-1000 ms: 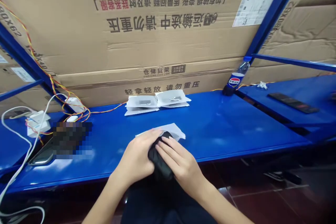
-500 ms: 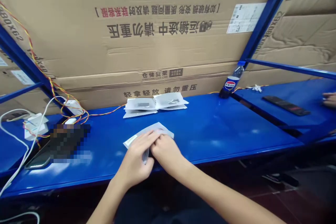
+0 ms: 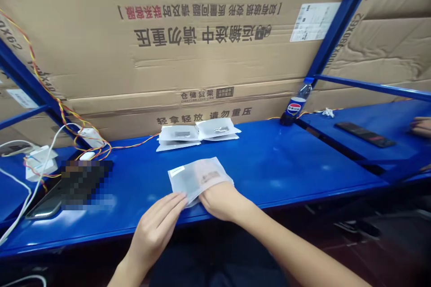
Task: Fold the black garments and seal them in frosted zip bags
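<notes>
A translucent white bag [image 3: 188,175] with a small label at its left corner lies on the blue shelf [image 3: 286,166] in front of me. My right hand [image 3: 224,201] is pushed into the bag's open end; its fingers show only faintly through the plastic. My left hand [image 3: 158,224] pinches the bag's near edge at the lower left, fingers fairly straight. The black item from before is not in sight.
Two stacks of white pouches [image 3: 198,132] lie by the cardboard boxes [image 3: 202,54]. At the left are a blurred phone [image 3: 77,184], a power strip [image 3: 89,135] and wires. A Pepsi bottle [image 3: 296,106], a black remote [image 3: 365,134] and another person's hand [image 3: 420,126] are at the right.
A second ago both hands held a black item near the shelf edge. Now it is out of sight, my right hand is inside the bag and my left holds the bag's edge.
</notes>
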Action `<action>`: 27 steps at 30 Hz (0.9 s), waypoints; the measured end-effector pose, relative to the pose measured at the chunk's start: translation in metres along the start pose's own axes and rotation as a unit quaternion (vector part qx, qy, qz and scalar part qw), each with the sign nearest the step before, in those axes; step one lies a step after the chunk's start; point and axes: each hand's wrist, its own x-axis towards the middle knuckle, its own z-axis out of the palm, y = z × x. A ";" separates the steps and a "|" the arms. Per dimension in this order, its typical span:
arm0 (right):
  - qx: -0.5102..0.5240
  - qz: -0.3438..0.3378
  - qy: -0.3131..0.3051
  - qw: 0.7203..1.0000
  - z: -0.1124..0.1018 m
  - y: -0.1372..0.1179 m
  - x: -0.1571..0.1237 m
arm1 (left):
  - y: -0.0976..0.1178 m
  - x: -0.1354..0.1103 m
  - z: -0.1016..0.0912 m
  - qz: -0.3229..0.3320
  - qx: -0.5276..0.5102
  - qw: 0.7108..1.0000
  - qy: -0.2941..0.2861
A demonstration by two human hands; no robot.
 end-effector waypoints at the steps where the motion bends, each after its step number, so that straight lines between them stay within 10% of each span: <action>1: -0.013 0.003 0.005 1.000 0.001 -0.002 -0.001 | -0.001 -0.002 0.001 0.008 0.005 1.000 0.015; 11: -0.006 -0.087 0.304 0.949 -0.028 -0.045 -0.035 | 0.014 0.017 0.004 -0.036 -0.001 0.995 0.092; 21: -0.050 -0.231 0.290 0.927 -0.024 -0.005 -0.028 | 0.018 0.024 -0.016 -0.029 0.025 0.998 0.044; 27: -0.092 -0.120 0.304 0.941 -0.045 0.061 -0.049 | 0.000 0.008 -0.030 -0.111 0.025 0.992 0.053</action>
